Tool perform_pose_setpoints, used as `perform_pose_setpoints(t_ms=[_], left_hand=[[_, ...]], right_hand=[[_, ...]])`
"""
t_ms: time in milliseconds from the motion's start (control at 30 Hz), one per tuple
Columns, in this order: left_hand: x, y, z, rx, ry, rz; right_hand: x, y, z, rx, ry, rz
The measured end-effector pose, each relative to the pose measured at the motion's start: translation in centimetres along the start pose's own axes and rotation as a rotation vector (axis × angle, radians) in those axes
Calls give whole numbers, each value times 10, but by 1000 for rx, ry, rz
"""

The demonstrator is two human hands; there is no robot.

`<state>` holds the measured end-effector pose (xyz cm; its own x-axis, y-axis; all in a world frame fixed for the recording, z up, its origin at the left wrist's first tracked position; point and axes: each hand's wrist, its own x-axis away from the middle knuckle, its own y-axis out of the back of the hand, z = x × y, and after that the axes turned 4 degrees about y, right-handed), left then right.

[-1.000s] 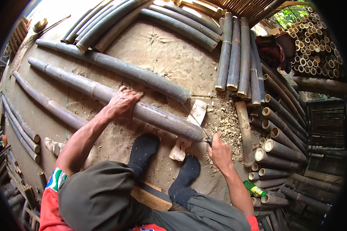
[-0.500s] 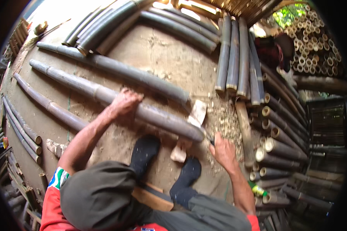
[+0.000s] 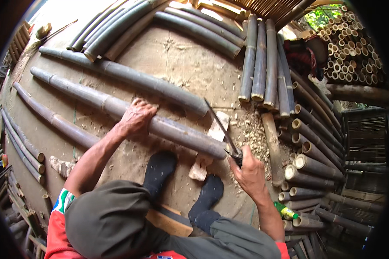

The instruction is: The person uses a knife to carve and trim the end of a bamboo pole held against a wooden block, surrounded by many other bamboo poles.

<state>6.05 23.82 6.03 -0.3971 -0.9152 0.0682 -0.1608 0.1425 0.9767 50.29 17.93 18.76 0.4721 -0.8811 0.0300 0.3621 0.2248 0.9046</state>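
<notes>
My left hand (image 3: 138, 115) is closed over the top of a thick grey-brown bamboo pole (image 3: 177, 131), which lies slantwise before me from far left to near right. My right hand (image 3: 249, 172), at the pole's right end, grips the dark handle of a long knife (image 3: 221, 124). Its narrow dark blade points up and to the left, away from me, apart from my left hand. Pale wood pieces, one on the far side (image 3: 219, 125) and one on the near side (image 3: 200, 167), show by the pole's end, which seems to rest on wood.
Another bamboo pole (image 3: 147, 79) lies just beyond. More poles are stacked at the back (image 3: 199, 32) and along the right (image 3: 317, 166). Wood chips (image 3: 257, 138) litter the ground right of the pole. My dark-socked feet (image 3: 160, 175) are close below it. A green bottle (image 3: 285, 210) lies at right.
The knife's blade, blurred near the pole's end before, now stands out, tilted up and away. My right hand has turned with it. My left hand stays on the pole.
</notes>
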Motion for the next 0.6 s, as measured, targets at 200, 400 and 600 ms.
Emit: perform_pose_setpoints(t_ms=[200,400,600], left_hand=[[-14,6,-9,3,-66,-26],[17,-15,-2,-18,-29,-224],[2,-24,-14,-73,-105,-402]], right_hand=[[46,-75,-112,219,-266,227],[6,-2,-8,-17,6,-62],[45,-56,-95,231,-233,232]])
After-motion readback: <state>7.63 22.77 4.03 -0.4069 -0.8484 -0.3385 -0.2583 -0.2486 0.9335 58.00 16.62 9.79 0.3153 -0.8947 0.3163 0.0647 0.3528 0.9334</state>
